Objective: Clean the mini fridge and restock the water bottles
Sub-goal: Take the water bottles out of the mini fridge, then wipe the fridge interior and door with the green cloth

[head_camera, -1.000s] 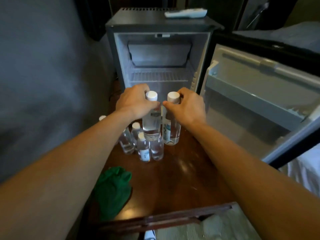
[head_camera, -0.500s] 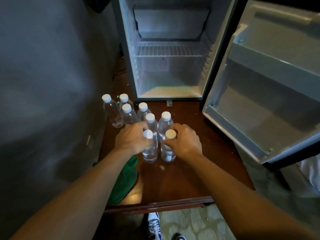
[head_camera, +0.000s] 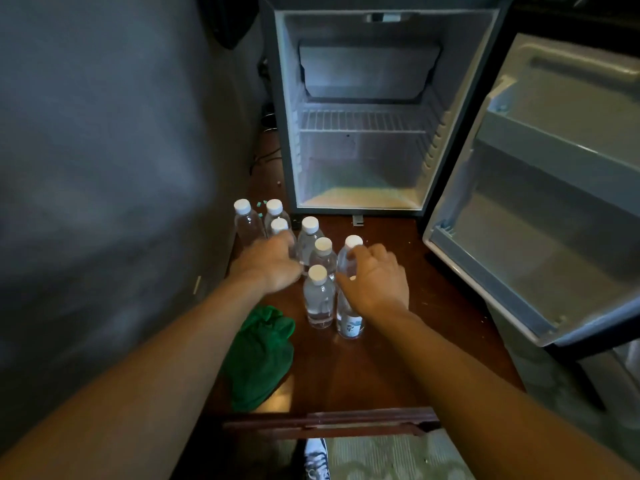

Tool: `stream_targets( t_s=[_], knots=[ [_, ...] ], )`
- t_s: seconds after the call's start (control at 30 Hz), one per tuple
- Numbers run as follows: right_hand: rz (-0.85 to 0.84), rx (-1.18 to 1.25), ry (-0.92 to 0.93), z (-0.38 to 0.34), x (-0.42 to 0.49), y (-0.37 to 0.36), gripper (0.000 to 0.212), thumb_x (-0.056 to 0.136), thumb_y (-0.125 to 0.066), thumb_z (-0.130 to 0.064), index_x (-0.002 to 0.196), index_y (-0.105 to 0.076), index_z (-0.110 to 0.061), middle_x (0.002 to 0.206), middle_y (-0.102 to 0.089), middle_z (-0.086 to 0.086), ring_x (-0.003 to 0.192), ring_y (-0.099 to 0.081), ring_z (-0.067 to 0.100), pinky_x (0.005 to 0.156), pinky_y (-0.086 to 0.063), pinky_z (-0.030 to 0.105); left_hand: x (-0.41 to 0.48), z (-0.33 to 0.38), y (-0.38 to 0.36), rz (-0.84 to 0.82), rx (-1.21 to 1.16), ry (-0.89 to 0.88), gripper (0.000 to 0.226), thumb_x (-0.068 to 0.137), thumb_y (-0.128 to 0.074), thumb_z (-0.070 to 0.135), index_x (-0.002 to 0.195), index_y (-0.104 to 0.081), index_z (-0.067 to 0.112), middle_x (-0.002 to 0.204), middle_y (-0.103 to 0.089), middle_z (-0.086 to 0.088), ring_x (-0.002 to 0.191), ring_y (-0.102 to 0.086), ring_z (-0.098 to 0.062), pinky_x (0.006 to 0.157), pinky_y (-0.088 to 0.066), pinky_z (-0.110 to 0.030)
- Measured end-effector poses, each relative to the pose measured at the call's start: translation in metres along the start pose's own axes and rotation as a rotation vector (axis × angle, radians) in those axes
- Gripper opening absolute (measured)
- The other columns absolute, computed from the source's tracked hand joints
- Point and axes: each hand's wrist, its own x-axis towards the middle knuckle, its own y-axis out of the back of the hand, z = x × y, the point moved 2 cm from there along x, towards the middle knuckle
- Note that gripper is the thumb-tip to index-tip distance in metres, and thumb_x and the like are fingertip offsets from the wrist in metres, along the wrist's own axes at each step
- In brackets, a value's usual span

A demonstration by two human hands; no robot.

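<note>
**Grey wall, open fridge, bottles standing on dark wood**

Grey wall (head_camera: pixel 104 168) fills the whole left side. At the far end of the scene the mini fridge (head_camera: pixel 360 157) stands open. Its door (head_camera: pixel 554 209) is swung wide to the right, and a wire shelf (head_camera: pixel 363 121) crosses the cabinet about halfway up. No bottle is inside the cabinet or on the door racks.

The fridge sits on a dark brown wooden table (head_camera: pixel 398 358), which runs from it to a raised near edge. Past that edge lie pale patterned carpet (head_camera: pixel 388 455) and the toe of a shoe (head_camera: pixel 317 459).

A crumpled green cloth (head_camera: pixel 259 358) lies on the near left of the table. The water bottles (head_camera: pixel 308 244) stand upright with white caps in a tight cluster just in front of the fridge's left half. The nearest bottle (head_camera: pixel 318 299) stands free between the two hands. The labelled bottle (head_camera: pixel 349 323) is just to its right, with its top hidden under the right hand (head_camera: pixel 375 284). That hand's fingers and thumb curl around the rightmost bottle (head_camera: pixel 346 261) just below its cap.

The left hand (head_camera: pixel 268 263) reaches into the left part of the cluster. It is blurred and its fingertips are hidden against a bottle, so I cannot tell whether it grasps anything.
</note>
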Motion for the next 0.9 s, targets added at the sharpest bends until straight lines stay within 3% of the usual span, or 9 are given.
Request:
stream_targets(
  t_s=[0.1, 0.17, 0.33, 0.47, 0.57, 0.63, 0.73, 0.9],
  knots=[
    [0.138, 0.05, 0.13, -0.032, -0.001, 0.008, 0.042, 0.09, -0.056, -0.039, 0.129, -0.048, -0.024, 0.128, -0.048, 0.003, 0.118, -0.044, 0.023, 0.098, -0.041, 0.037, -0.01, -0.01, 0.034, 0.165, -0.015, -0.006, 0.024, 0.08, -0.06, 0.033, 0.103, -0.053, 0.034, 0.107, -0.067, -0.001, 0.1, -0.061, -0.029, 0.089, -0.05, -0.043],
    [0.131, 0.106, 0.231, -0.059, -0.007, 0.002, 0.043, 0.09, -0.057, -0.035, 0.129, -0.049, -0.021, 0.128, -0.049, 0.005, 0.117, -0.045, 0.024, 0.099, -0.042, 0.04, -0.021, -0.023, 0.049, 0.252, -0.007, -0.013, 0.031, 0.083, -0.06, 0.028, 0.113, -0.052, 0.028, 0.108, -0.066, -0.002, 0.102, -0.06, -0.029, 0.088, -0.049, -0.04],
    [-0.195, 0.174, 0.351, -0.102, -0.028, -0.047, 0.051, 0.087, -0.061, -0.032, 0.134, -0.045, -0.02, 0.134, -0.042, 0.006, 0.124, -0.043, 0.027, 0.102, -0.042, 0.042, -0.029, -0.066, 0.055, 0.27, -0.036, 0.061, 0.033, 0.087, -0.06, 0.028, 0.119, -0.051, 0.024, 0.115, -0.061, -0.004, 0.104, -0.058, -0.027, 0.089, -0.048, -0.04],
    [-0.445, 0.031, 0.316, -0.109, -0.027, -0.098, 0.079, 0.082, -0.067, -0.046, 0.147, -0.024, -0.032, 0.159, -0.007, 0.003, 0.146, -0.007, 0.03, 0.116, -0.019, 0.052, -0.018, -0.097, 0.039, 0.19, -0.083, 0.095, 0.04, 0.088, -0.06, 0.029, 0.127, -0.047, 0.027, 0.124, -0.059, -0.001, 0.099, -0.062, -0.024, 0.087, -0.049, -0.036],
    [-0.643, -0.013, 0.244, -0.114, -0.028, -0.15, 0.101, 0.072, -0.074, -0.053, 0.148, -0.008, -0.044, 0.159, 0.019, -0.004, 0.144, 0.017, 0.036, 0.11, -0.009, 0.068, -0.009, -0.124, 0.023, 0.165, -0.102, 0.118, 0.043, 0.089, -0.061, 0.026, 0.13, -0.047, 0.025, 0.124, -0.058, 0.001, 0.101, -0.055, -0.017, 0.08, -0.04, -0.029],
    [-0.722, -0.036, 0.209, -0.112, -0.038, -0.18, 0.102, 0.075, -0.077, -0.041, 0.147, -0.005, -0.046, 0.158, 0.017, -0.004, 0.143, 0.01, 0.043, 0.107, -0.019, 0.07, -0.007, -0.139, 0.012, 0.143, -0.104, 0.136, 0.041, 0.089, -0.06, 0.026, 0.128, -0.048, 0.028, 0.124, -0.058, 0.004, 0.105, -0.055, -0.017, 0.081, -0.037, -0.027],
    [-0.673, -0.123, 0.193, -0.114, -0.053, -0.189, 0.082, 0.086, -0.066, -0.02, 0.146, -0.014, -0.041, 0.156, -0.005, 0.005, 0.138, -0.013, 0.048, 0.102, -0.037, 0.06, -0.003, -0.148, 0.019, 0.116, -0.105, 0.111, 0.042, 0.088, -0.061, 0.025, 0.128, -0.049, 0.027, 0.124, -0.059, 0.003, 0.107, -0.057, -0.02, 0.084, -0.04, -0.028],
    [-0.742, 0.036, 0.145, -0.144, -0.026, -0.122, 0.079, 0.074, -0.077, -0.029, 0.137, -0.032, -0.043, 0.144, -0.027, 0.004, 0.129, -0.033, 0.042, 0.1, -0.043, 0.052, 0.007, -0.122, 0.108, 0.242, -0.138, 0.039, 0.039, 0.088, -0.06, 0.023, 0.126, -0.051, 0.026, 0.116, -0.063, 0.003, 0.106, -0.058, -0.021, 0.093, -0.046, -0.034]
  ],
)
